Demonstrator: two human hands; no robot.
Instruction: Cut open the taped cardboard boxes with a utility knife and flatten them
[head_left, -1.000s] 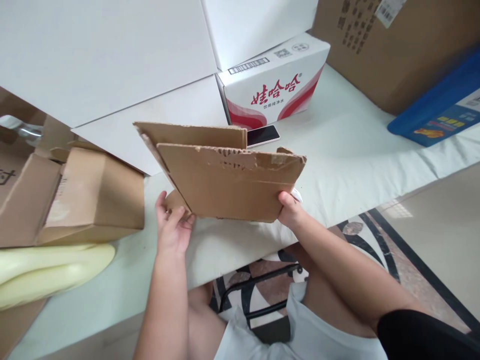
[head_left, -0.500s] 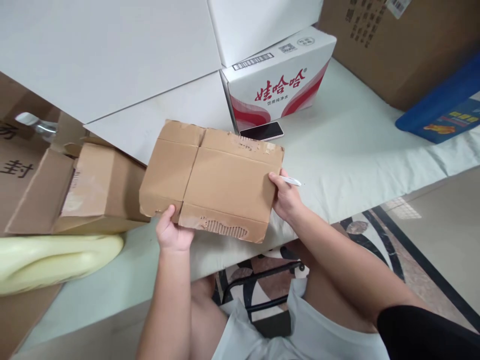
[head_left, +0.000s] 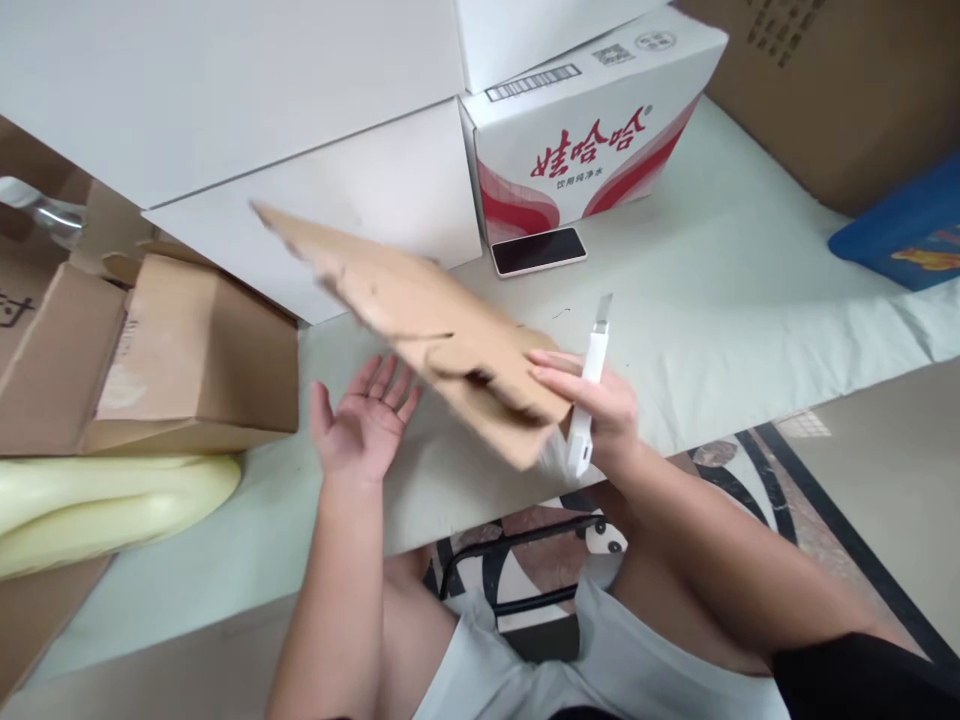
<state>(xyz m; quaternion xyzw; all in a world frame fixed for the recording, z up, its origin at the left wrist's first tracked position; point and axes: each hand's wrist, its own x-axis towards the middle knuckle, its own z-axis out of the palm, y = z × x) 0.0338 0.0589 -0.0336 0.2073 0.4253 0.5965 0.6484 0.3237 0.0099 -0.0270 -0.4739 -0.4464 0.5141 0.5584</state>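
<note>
My right hand [head_left: 611, 405] grips the near right end of a flattened cardboard box [head_left: 442, 320], which is tilted on edge and partly blurred by motion. The same hand also holds a white utility knife [head_left: 591, 390], its blade out and pointing away from me. Palm up and fingers spread, my left hand [head_left: 366, 425] is empty, just left of the cardboard and below its raised far end. Its fingertips come close to the lower edge; whether they touch cannot be made out.
A phone [head_left: 540, 251] lies before a white-and-red water carton [head_left: 585, 160]. Large white boxes [head_left: 300, 90] stand behind. To the left are an open brown box [head_left: 202, 350] and a pale yellow cushion-like object [head_left: 120, 505]. A blue container [head_left: 900, 230] sits at the right on the cloth-covered table [head_left: 720, 300].
My left hand has let go of the cardboard and opened. My right hand has tipped the cardboard from facing me onto its edge, and the knife has swung into plain view.
</note>
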